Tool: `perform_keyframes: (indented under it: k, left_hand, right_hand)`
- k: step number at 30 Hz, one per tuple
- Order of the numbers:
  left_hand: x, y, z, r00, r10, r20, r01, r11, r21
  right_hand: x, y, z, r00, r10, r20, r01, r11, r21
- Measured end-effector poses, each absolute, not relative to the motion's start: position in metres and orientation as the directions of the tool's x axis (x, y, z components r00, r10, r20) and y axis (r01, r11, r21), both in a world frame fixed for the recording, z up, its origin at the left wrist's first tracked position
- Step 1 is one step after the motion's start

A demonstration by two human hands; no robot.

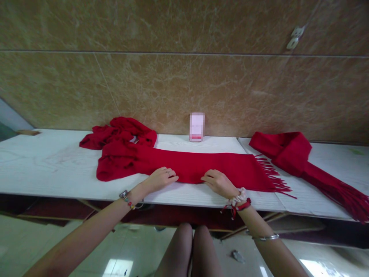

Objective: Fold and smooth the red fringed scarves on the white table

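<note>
A red fringed scarf [213, 163] lies along the white table, its middle flat and its fringe spread to the right. Toward the left the cloth turns creased and bunched. My left hand [161, 179] is closed, fingertips pinching the near edge of the scarf left of its middle. A short way to the right, my right hand [220, 182] pinches the same near edge, fingers curled together. Between the two hands the edge runs nearly straight.
A crumpled red cloth [131, 129] sits behind the scarf's left end; whether they join, I cannot tell. At right lies another red scarf [291, 152], folded over itself. A phone-like pale object [197, 127], blurred out, leans on the marbled wall [178, 88]. The white table [52, 165] has an open shelf below.
</note>
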State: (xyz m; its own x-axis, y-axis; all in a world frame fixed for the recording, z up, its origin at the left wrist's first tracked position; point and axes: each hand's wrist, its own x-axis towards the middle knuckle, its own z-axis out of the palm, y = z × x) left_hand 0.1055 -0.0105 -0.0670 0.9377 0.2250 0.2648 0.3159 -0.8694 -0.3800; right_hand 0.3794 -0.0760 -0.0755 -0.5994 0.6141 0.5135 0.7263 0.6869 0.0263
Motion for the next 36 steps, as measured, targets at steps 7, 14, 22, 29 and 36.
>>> perform_keyframes:
  k: [7,14,22,29,36]
  left_hand:
    - [0.113,-0.004,-0.058,0.964,0.206,0.167,0.257,-0.880,-0.398]
    - [0.146,-0.005,-0.052,0.977,0.087,0.197,0.157,-0.914,-0.375]
    - [0.156,0.023,-0.073,0.930,0.086,0.357,0.187,-0.947,-0.260]
    - [0.155,0.024,-0.079,0.926,0.164,0.341,0.244,-0.947,-0.207]
    - [0.154,0.023,-0.073,0.960,0.079,0.267,0.144,-0.962,-0.232]
  right_hand:
    - [0.378,-0.076,-0.075,-0.621,0.594,0.512,0.721,0.688,0.076]
    - [0.379,-0.076,-0.076,-0.560,0.628,0.540,0.757,0.653,0.025]
    - [0.379,-0.076,-0.076,-0.488,0.690,0.535,0.825,0.565,0.023]
    - [0.374,-0.074,-0.071,-0.484,0.713,0.508,0.836,0.548,0.027]
    - [0.376,-0.075,-0.068,-0.520,0.689,0.506,0.825,0.559,0.086]
